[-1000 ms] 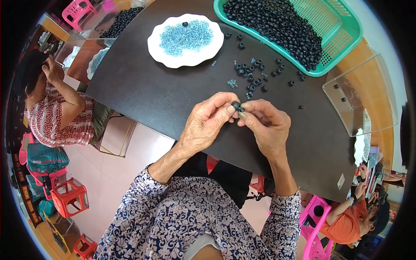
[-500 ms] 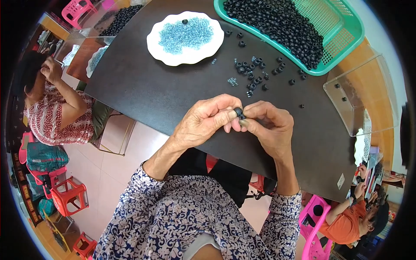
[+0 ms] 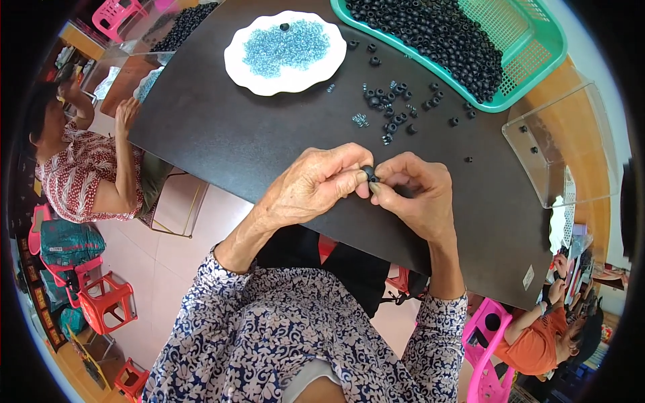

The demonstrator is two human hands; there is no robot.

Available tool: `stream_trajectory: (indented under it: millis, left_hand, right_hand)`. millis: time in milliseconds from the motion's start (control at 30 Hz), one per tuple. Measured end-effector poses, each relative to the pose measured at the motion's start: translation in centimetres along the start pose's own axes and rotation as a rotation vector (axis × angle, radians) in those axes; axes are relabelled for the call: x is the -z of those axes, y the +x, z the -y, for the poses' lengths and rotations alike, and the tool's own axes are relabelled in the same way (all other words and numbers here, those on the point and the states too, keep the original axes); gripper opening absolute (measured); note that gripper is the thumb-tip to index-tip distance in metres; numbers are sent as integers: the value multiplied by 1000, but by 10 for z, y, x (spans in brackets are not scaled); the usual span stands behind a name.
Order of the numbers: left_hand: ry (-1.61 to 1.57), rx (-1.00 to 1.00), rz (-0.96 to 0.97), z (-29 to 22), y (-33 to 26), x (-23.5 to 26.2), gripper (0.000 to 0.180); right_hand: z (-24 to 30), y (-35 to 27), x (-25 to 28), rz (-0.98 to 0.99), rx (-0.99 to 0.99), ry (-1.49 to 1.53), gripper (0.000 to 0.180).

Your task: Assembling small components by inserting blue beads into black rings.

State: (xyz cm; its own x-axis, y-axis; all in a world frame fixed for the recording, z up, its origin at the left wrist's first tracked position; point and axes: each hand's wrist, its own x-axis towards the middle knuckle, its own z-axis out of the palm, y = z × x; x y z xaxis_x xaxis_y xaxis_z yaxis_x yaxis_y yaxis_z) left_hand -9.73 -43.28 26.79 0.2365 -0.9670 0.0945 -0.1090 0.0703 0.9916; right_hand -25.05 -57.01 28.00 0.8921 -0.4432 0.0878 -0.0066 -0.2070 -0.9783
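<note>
Above the near part of the dark table, both hands meet at a small black cord lock (image 3: 370, 172) with a rounded end. My left hand (image 3: 302, 187) pinches its rounded end between thumb and forefinger. From the other side, my right hand (image 3: 422, 195) grips the lower part with thumb and fingertips. The fingers hide most of the piece. Beyond them lie several loose black cord lock parts (image 3: 392, 113) and a little heap of metal springs (image 3: 361, 120). A white scalloped plate (image 3: 235, 72) holds many springs (image 3: 285, 50) and one black part.
A green mesh basket (image 3: 535, 59) full of black parts stands at the far right, beside a clear plastic tray (image 3: 571, 144). One person (image 3: 94, 158) sits at the left, another in orange (image 3: 537, 342) at the right. Pink chairs and red stools (image 3: 107, 299) surround the table.
My hands stay almost in place, still closed on the cord lock. At the left, the other person's head has turned and one hand has come down toward the table edge.
</note>
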Motion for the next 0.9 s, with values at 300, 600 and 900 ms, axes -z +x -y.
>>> stream_trajectory:
  millis: [300,600,900]
  left_hand:
    - [-32,67,67,0,-1,4,17]
    - [-470,138,30,16,0,-5,23]
    - [-529,158,41,23,-3,-4,25]
  right_hand:
    - [-7,0,-1,43,39,73,14]
    - [-6,2,0,17,85,125,27]
    - [-8,0,0,81,125,11,32]
